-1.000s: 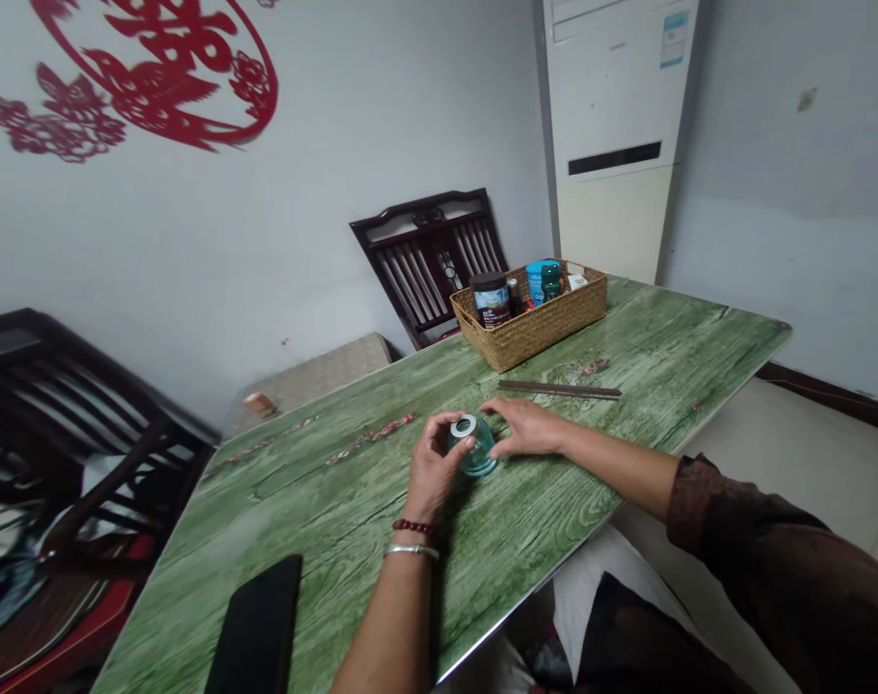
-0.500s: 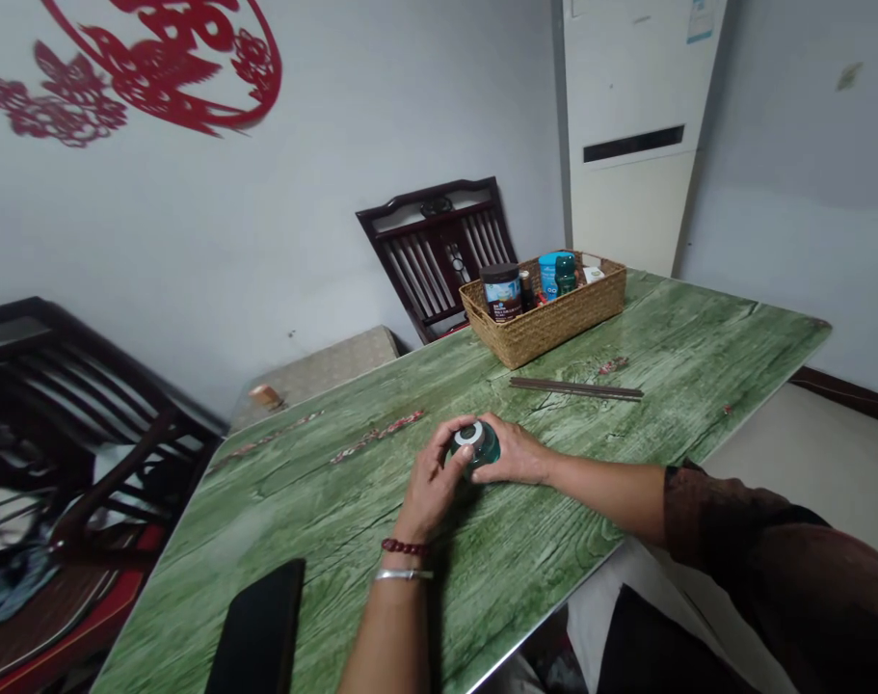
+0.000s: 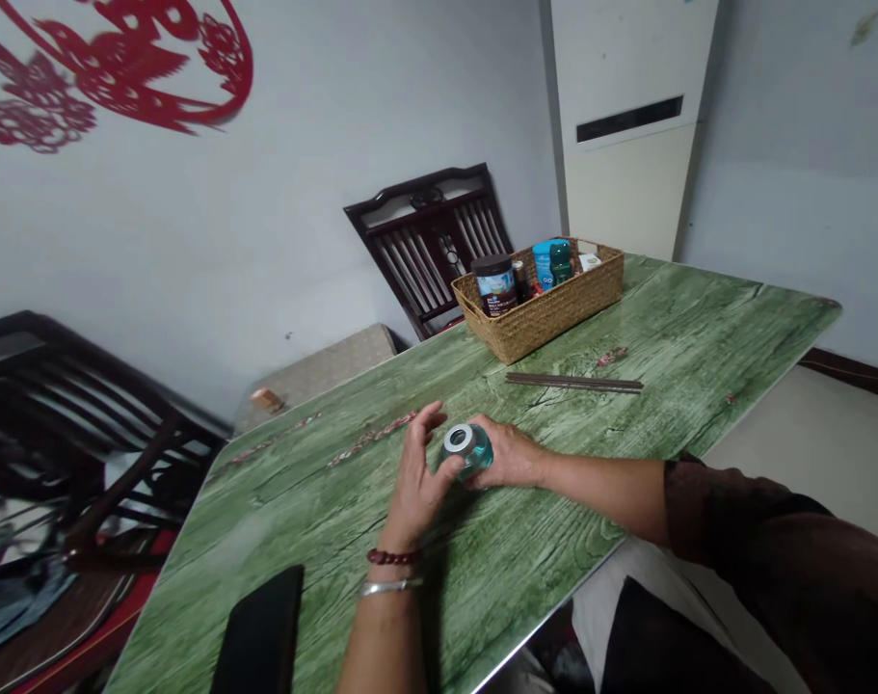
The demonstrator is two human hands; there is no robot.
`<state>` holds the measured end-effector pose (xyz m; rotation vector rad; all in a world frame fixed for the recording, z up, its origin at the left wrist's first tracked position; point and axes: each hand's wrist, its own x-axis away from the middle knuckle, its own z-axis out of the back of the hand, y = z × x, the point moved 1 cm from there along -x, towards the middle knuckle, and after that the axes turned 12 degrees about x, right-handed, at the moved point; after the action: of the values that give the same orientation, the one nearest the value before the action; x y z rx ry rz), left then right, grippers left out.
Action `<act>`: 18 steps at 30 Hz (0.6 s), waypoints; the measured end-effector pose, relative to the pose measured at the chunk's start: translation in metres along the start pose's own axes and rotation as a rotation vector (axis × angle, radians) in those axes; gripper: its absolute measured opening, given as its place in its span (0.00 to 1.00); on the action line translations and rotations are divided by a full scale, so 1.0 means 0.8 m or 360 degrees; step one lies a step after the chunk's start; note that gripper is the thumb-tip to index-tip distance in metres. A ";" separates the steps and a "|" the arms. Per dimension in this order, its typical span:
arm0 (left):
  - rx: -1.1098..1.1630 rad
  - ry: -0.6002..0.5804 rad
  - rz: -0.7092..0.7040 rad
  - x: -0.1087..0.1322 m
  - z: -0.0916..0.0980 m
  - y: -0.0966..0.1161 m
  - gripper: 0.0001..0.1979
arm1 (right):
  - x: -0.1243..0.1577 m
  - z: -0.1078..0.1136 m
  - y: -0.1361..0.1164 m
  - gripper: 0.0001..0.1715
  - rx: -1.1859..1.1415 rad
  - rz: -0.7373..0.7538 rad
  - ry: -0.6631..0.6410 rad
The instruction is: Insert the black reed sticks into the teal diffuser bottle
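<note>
A small round teal glass bottle (image 3: 471,451) with a silver metal collar lies tilted on the green wood-grain tabletop (image 3: 670,328). My right hand (image 3: 503,453) grips its right side from the far right. My left hand (image 3: 415,477) stands just left of the bottle, fingers raised and apart, with the thumb side close to the collar. Whether it touches the bottle is hard to tell. A beaded bracelet and a silver bangle sit on my left wrist.
A wicker basket (image 3: 538,305) holding jars and bottles stands at the table's far side. A pair of dark chopsticks (image 3: 574,383) lies near it. A black phone (image 3: 258,631) rests at the near edge. Dark wooden chairs (image 3: 428,246) stand beyond the table.
My left hand has drawn back to the left, its fingers lifted off the top of the bottle and spread. The bottle has rolled slightly, its collar now turned more to the left.
</note>
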<state>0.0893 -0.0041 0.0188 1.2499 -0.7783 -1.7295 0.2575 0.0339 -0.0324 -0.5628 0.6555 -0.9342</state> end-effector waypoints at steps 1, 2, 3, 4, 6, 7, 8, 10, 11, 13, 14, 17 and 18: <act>-0.0150 0.0055 -0.0022 -0.001 0.000 0.001 0.37 | 0.000 -0.001 -0.001 0.43 0.0003 -0.0009 -0.0001; -0.0260 0.0075 -0.0035 -0.002 0.000 0.001 0.36 | -0.001 -0.002 -0.002 0.42 0.0013 -0.0028 0.0003; -0.0307 0.0050 -0.0043 -0.002 0.001 0.002 0.33 | -0.001 -0.002 -0.004 0.41 0.0032 -0.0057 0.0009; -0.0299 -0.0025 -0.0045 -0.002 0.002 0.002 0.30 | -0.002 -0.002 -0.005 0.40 0.0058 -0.0092 0.0016; -0.0197 -0.0215 -0.0057 -0.001 0.006 0.004 0.28 | -0.004 -0.002 -0.008 0.41 0.0099 -0.0143 0.0016; -0.0160 -0.0260 -0.0064 0.000 0.009 0.004 0.29 | -0.005 -0.001 -0.009 0.42 0.0109 -0.0148 0.0006; -0.0161 -0.0242 -0.0069 0.000 0.011 0.004 0.32 | -0.006 -0.001 -0.011 0.43 0.0111 -0.0146 -0.0007; -0.0272 -0.0075 -0.0081 -0.001 0.014 0.001 0.35 | -0.009 -0.003 -0.014 0.44 0.0104 -0.0139 -0.0041; -0.0359 0.0024 -0.0093 -0.003 0.015 -0.001 0.33 | -0.011 -0.005 -0.016 0.43 0.0105 -0.0144 -0.0052; -0.0528 0.0147 -0.0139 -0.005 0.015 -0.005 0.24 | -0.016 -0.011 -0.019 0.43 0.0115 -0.0155 -0.0045; -0.0585 0.0164 -0.0171 -0.007 0.015 -0.008 0.19 | -0.018 -0.015 -0.020 0.43 0.0123 -0.0153 -0.0034; -0.0625 0.0138 -0.0243 -0.006 0.020 -0.011 0.12 | -0.026 -0.025 -0.022 0.43 0.0137 -0.0125 -0.0017; -0.0612 0.0124 -0.0250 -0.006 0.022 -0.011 0.12 | -0.029 -0.027 -0.023 0.43 0.0134 -0.0114 -0.0023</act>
<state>0.0708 0.0038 0.0189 1.1257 -0.2865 -1.8365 0.2226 0.0416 -0.0283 -0.5200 0.5835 -1.0194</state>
